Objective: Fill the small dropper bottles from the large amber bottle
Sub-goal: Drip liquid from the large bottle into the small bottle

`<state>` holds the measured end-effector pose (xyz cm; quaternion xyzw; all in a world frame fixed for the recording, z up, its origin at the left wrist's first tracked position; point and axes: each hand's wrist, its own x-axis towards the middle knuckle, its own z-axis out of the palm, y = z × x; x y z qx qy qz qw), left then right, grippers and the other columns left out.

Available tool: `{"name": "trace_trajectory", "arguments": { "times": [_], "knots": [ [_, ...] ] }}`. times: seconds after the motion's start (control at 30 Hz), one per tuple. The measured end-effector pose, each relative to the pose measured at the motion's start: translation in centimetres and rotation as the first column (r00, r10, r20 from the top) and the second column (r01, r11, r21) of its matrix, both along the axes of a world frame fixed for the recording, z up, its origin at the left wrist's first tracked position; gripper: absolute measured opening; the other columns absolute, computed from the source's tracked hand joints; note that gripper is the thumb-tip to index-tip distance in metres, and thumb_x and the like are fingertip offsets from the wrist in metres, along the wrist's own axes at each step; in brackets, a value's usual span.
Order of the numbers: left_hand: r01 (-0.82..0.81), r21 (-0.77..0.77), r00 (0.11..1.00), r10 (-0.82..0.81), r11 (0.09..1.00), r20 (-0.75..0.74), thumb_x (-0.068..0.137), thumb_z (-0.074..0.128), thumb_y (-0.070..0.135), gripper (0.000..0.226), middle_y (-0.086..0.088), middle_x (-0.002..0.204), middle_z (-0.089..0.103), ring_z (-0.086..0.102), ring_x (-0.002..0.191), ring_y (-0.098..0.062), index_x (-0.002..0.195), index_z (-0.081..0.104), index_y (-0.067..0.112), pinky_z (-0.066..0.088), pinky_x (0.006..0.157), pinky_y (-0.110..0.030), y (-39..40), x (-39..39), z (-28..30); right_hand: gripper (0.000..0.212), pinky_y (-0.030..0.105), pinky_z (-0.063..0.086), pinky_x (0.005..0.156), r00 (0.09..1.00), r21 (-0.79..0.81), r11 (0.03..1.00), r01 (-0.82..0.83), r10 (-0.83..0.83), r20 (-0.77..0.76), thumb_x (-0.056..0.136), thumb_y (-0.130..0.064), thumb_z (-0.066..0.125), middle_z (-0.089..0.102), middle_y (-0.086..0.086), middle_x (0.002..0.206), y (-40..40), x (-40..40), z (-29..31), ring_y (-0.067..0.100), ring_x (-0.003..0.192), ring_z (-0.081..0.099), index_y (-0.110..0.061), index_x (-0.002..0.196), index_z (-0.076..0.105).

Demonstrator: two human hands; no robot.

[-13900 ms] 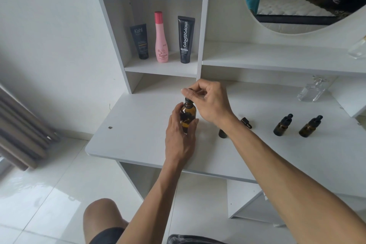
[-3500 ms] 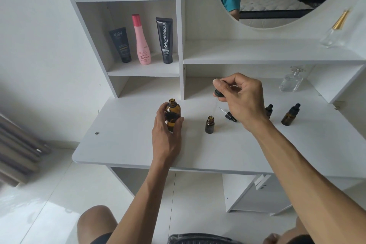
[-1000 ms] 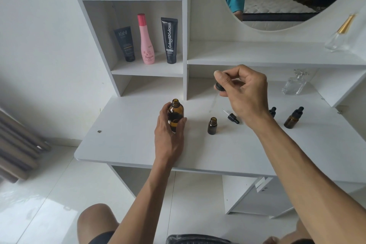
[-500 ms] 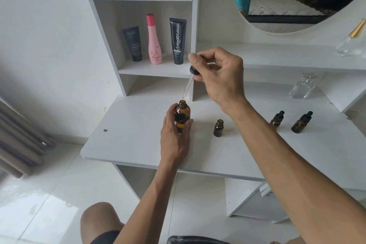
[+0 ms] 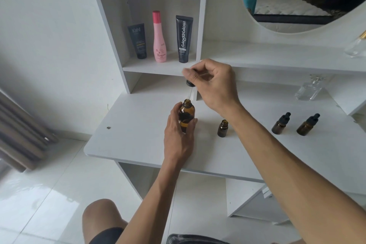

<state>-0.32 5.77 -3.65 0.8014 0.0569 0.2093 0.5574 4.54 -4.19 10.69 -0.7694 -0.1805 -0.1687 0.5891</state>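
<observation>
Large amber glass bottle [image 5: 186,115], uncapped, gripped by left hand [image 5: 178,136]; right hand [image 5: 214,85] pinching black-bulbed glass dropper [image 5: 190,89] over its mouth

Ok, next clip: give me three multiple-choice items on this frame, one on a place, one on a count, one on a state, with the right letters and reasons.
1. Where is the glass dropper with the black bulb?
A. lying on the white desk
B. held above the mouth of the large amber bottle
C. on the shelf

2. How many small amber bottles stand on the white desk?
A. three
B. one
C. five

3. The small amber bottle nearest the large one is:
A. capped
B. tipped over
C. uncapped and upright

Answers:
1 B, the right hand pinches it over the neck while the left hand grips the bottle.
2 A, one uncapped, two capped.
3 C, its mouth shows open.
</observation>
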Motion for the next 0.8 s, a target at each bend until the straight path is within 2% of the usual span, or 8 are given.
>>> {"name": "trace_trajectory", "arguments": {
  "times": [0.1,0.17,0.27,0.37,0.57,0.8],
  "knots": [
    [0.007,-0.003,1.000,-0.007,1.000,0.014,0.098,0.065,0.031,0.053,0.008,0.122,0.065,0.066,0.100,-0.007,0.144,0.040,0.040,0.048,0.085,-0.014,0.0,-0.1,0.1,0.017,0.027,0.057,0.062,0.997,-0.039,0.998,-0.047,0.045,-0.069,0.085,-0.024,0.080,0.073,0.000,0.069,0.2,0.2,-1.4,0.017,0.066,0.072,-0.010,0.080,0.073],
    [0.012,-0.006,1.000,-0.012,1.000,0.013,0.098,0.065,0.030,0.053,0.008,0.123,0.064,0.065,0.102,-0.008,0.144,0.040,0.039,0.045,0.082,-0.007,0.1,-0.1,0.2,0.017,0.028,0.058,0.068,0.993,-0.071,0.995,-0.066,0.058,-0.108,0.085,-0.024,0.080,0.074,0.000,0.072,0.1,0.3,-2.3,0.016,0.068,0.072,-0.009,0.080,0.073],
    [0.014,0.000,1.000,-0.014,1.000,0.007,0.099,0.064,0.031,0.053,0.009,0.126,0.063,0.063,0.107,-0.006,0.146,0.040,0.037,0.046,0.085,-0.009,0.1,-0.1,0.1,0.016,0.029,0.059,0.075,0.991,-0.138,0.989,-0.061,0.043,-0.128,0.084,-0.027,0.080,0.075,-0.002,0.077,0.0,0.4,-3.3,0.013,0.074,0.071,-0.012,0.080,0.074],
    [0.014,0.011,1.000,-0.014,1.000,0.015,0.099,0.064,0.031,0.054,0.008,0.127,0.063,0.063,0.109,-0.007,0.146,0.039,0.037,0.050,0.091,-0.021,0.2,-0.1,0.1,0.016,0.024,0.057,0.076,0.989,-0.159,0.985,-0.060,0.037,-0.142,0.083,-0.027,0.081,0.075,-0.003,0.079,-0.1,0.4,-3.8,0.004,0.071,0.066,-0.012,0.080,0.075],
    [0.019,0.004,1.000,-0.019,1.000,0.008,0.099,0.064,0.028,0.055,0.009,0.128,0.061,0.063,0.109,-0.006,0.146,0.038,0.038,0.044,0.085,-0.006,0.2,-0.2,0.3,0.017,0.019,0.055,0.074,0.988,-0.183,0.981,-0.062,0.034,-0.151,0.082,-0.028,0.082,0.076,-0.004,0.080,-0.1,0.4,-4.2,0.002,0.072,0.067,-0.013,0.082,0.075],
    [0.021,-0.006,1.000,-0.021,1.000,0.008,0.099,0.064,0.027,0.055,0.010,0.128,0.062,0.065,0.107,-0.007,0.145,0.038,0.041,0.049,0.088,-0.017,0.1,-0.3,0.4,0.019,0.024,0.057,0.076,0.988,-0.192,0.979,-0.063,0.034,-0.151,0.081,-0.031,0.082,0.075,-0.004,0.080,0.0,0.6,-4.5,0.006,0.073,0.068,-0.013,0.083,0.075]
  ]
}}
